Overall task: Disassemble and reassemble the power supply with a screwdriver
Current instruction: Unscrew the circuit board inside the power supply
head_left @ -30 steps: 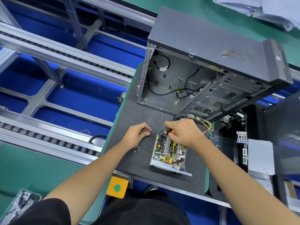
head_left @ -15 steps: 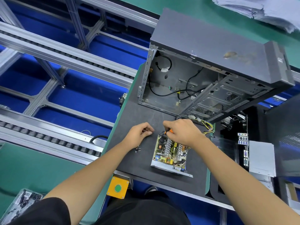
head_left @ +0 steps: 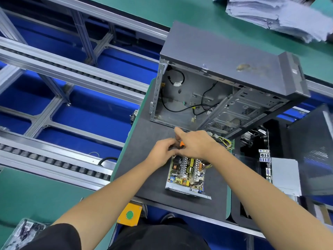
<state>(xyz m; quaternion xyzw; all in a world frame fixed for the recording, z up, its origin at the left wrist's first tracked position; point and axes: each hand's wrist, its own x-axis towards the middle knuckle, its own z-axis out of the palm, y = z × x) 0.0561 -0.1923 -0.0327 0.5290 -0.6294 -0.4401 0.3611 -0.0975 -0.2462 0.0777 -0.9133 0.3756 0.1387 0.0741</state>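
Right hand (head_left: pixel 196 144) gripping orange-handled screwdriver (head_left: pixel 182 143), forefinger extended; left hand (head_left: pixel 162 150) pinching near its tip, above open power supply (head_left: pixel 187 173), frame centre.

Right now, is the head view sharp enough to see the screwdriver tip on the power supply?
Head view: power supply board fairly sharp; hands slightly motion-blurred and covering the screwdriver, tip hidden; paper stack smeared; wide-angle bending at the edges.

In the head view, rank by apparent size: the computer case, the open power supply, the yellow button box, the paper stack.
1. Computer case, clearly largest.
2. Paper stack, though cropped by the frame edge, so its full extent is unknown.
3. Power supply.
4. Button box, smallest; it sits lower and nearer the camera, yet looks smaller.
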